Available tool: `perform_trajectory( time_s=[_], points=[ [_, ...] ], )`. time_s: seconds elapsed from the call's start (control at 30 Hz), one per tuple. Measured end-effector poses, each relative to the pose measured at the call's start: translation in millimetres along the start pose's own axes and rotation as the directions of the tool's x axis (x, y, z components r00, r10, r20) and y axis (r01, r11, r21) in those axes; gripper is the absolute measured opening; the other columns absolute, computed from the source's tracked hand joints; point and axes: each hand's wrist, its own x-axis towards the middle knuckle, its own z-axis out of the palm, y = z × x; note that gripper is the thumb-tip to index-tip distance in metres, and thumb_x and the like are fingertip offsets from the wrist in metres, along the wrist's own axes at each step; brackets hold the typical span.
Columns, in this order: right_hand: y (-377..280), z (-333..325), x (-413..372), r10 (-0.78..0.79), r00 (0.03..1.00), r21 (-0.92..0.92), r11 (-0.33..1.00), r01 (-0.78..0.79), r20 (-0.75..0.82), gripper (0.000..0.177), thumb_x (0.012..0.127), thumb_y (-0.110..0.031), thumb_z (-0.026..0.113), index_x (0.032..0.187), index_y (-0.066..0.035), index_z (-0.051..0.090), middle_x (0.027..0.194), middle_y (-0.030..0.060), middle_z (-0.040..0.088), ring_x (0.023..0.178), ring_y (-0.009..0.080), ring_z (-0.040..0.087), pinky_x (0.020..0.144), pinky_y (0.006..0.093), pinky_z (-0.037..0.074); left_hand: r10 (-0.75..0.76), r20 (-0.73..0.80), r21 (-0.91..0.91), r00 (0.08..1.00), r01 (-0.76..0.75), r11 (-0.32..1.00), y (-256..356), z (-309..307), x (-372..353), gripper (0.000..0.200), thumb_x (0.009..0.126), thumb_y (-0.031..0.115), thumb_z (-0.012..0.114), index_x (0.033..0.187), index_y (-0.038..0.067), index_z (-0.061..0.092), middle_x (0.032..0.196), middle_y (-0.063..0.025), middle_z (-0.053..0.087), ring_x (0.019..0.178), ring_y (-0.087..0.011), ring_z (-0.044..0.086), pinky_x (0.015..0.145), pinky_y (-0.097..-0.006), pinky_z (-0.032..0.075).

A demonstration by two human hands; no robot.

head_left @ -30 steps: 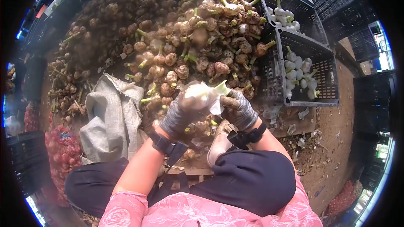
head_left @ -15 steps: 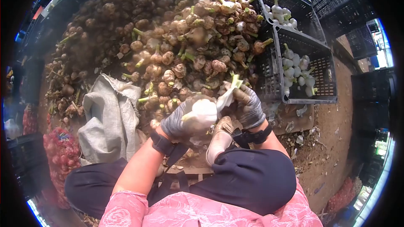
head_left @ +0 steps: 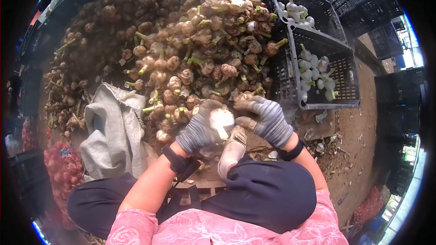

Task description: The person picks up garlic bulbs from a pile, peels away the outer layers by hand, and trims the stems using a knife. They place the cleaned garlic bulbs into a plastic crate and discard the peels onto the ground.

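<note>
A peeled white garlic bulb (head_left: 222, 119) sits in my gloved left hand (head_left: 200, 128), its short cut stem pointing down toward my shoe. My left fingers wrap round its left side. Just right of the bulb is my gloved right hand (head_left: 269, 120), palm turned inward, thumb and fingers apart with nothing between them. Both gloves are grey and dirt-stained at the fingertips. Beyond the hands rises a large heap of unpeeled brown garlic (head_left: 204, 36) with green stem stubs.
Two black crates (head_left: 330, 106) at the right hold clean white bulbs (head_left: 314, 70). A pale cloth sack (head_left: 109, 131) lies left of my hands. Red net bags (head_left: 64, 172) stand at the far left. Stacked crates (head_left: 359, 0) rise at the upper right. Peelings litter the ground (head_left: 349, 154).
The bulb has turned so its stem points down. The pale strip of skin that my right hand was pulling is gone from view, and my right fingers have opened away from the bulb.
</note>
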Motion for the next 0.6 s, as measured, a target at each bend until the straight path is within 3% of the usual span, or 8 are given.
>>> perform_trajectory(
  time_s=[0.1,0.23,0.37,0.4,0.43,0.5,0.57,0.6],
  points=[
    [-9,9,5,-0.127,0.992,-0.134,0.983,0.129,0.020,0.022,0.073,-0.022,0.065,0.089,-0.007,0.064,0.077,0.0118,0.060,0.072,0.0292,0.059,0.062,0.0373,0.048,-0.003,-0.052,0.225,0.999,0.015,0.974,9,2,-1,0.068,0.061,0.007,0.077,0.115,0.007,0.036,0.099,-0.0042,0.053,0.089,-0.0120,0.052,0.082,-0.0274,0.045],
    [-12,14,8,-0.233,0.972,-0.329,0.919,0.216,-0.013,0.015,0.074,-0.019,0.063,0.082,-0.007,0.061,0.073,0.0114,0.059,0.067,0.0289,0.059,0.058,0.0374,0.047,-0.033,-0.040,0.163,0.999,0.039,0.986,22,8,-9,0.068,0.062,0.007,0.076,0.117,0.007,0.037,0.102,-0.0054,0.051,0.094,-0.0133,0.050,0.083,-0.0287,0.045],
    [-1,22,9,0.056,0.988,0.107,0.993,-0.041,-0.141,0.009,0.078,-0.009,0.057,0.083,-0.003,0.058,0.070,0.0111,0.059,0.063,0.0250,0.058,0.056,0.0326,0.047,0.063,0.162,0.019,0.985,-0.067,0.998,13,1,-7,0.071,0.063,0.007,0.074,0.122,0.008,0.034,0.108,-0.0074,0.049,0.098,-0.0139,0.049,0.085,-0.0293,0.044],
    [-7,21,9,0.300,0.954,0.350,0.897,-0.271,-0.029,0.009,0.082,-0.008,0.053,0.085,0.000,0.058,0.070,0.0086,0.060,0.062,0.0175,0.058,0.058,0.0285,0.046,0.155,0.207,0.157,0.966,-0.190,0.969,23,0,-5,0.075,0.064,0.007,0.073,0.126,0.009,0.031,0.111,-0.0082,0.048,0.100,-0.0146,0.049,0.085,-0.0291,0.044],
    [-5,23,7,0.292,0.956,0.352,0.898,-0.263,-0.030,0.009,0.082,-0.008,0.053,0.085,0.000,0.058,0.070,0.0086,0.060,0.062,0.0175,0.058,0.058,0.0285,0.046,0.237,0.262,0.288,0.936,-0.310,0.906,29,-2,-4,0.079,0.065,0.006,0.072,0.130,0.009,0.027,0.115,-0.0090,0.048,0.102,-0.0154,0.049,0.085,-0.0288,0.044],
    [0,27,1,0.352,0.936,0.727,0.639,-0.250,0.012,0.012,0.084,-0.010,0.052,0.088,0.000,0.057,0.070,0.0053,0.059,0.065,0.0121,0.056,0.060,0.0262,0.046,0.098,0.118,-0.329,0.988,-0.054,0.943,24,-2,-6,0.085,0.065,0.000,0.067,0.136,0.010,0.021,0.118,-0.0101,0.048,0.102,-0.0175,0.051,0.083,-0.0282,0.046],
    [0,32,-2,0.169,0.985,0.592,0.798,-0.109,-0.046,0.016,0.086,-0.013,0.051,0.095,0.001,0.055,0.076,0.0040,0.057,0.068,0.0112,0.054,0.061,0.0249,0.045,-0.019,0.138,-0.348,0.990,0.066,0.935,23,-10,-3,0.075,0.070,-0.002,0.061,0.134,0.009,0.025,0.116,-0.0107,0.050,0.099,-0.0182,0.054,0.078,-0.0305,0.048],
    [-1,33,-2,0.203,0.979,0.654,0.739,-0.163,0.014,0.017,0.086,-0.014,0.052,0.096,0.000,0.055,0.078,0.0039,0.057,0.069,0.0107,0.054,0.062,0.0244,0.046,0.069,0.063,0.067,0.996,-0.074,0.995,-1,-9,-2,0.053,0.076,0.004,0.058,0.125,0.008,0.038,0.110,-0.0091,0.055,0.094,-0.0195,0.056,0.074,-0.0311,0.050]
  ],
)
